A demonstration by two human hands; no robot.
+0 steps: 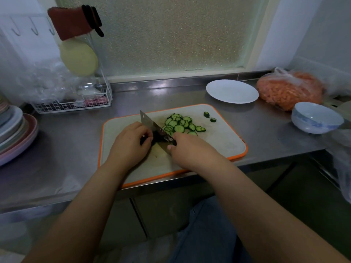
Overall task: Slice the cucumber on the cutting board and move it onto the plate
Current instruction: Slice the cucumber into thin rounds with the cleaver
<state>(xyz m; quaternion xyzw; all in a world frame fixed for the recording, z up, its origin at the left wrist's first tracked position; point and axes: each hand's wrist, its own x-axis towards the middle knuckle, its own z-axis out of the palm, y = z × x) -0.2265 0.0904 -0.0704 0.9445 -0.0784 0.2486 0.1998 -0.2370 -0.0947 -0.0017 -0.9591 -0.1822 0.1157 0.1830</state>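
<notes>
The right hand [187, 149] grips the knife [154, 128] by its handle, blade angled away to the upper left. The left hand [131, 142], fingers curled, holds the dark cucumber stub [156, 139] against the blade's left face. Cut slices [180, 124] lie heaped just right of the blade on the cutting board [224, 137]. Two end pieces [209, 117] sit apart. The plate [232, 91] stands beyond on the desk [76, 145], nearer the right hand.

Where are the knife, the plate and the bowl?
knife [147, 120]: head view, on the blade's flat.
plate [232, 91]: head view, on its bare middle.
bowl [315, 123]: head view, on its outer wall.
</notes>
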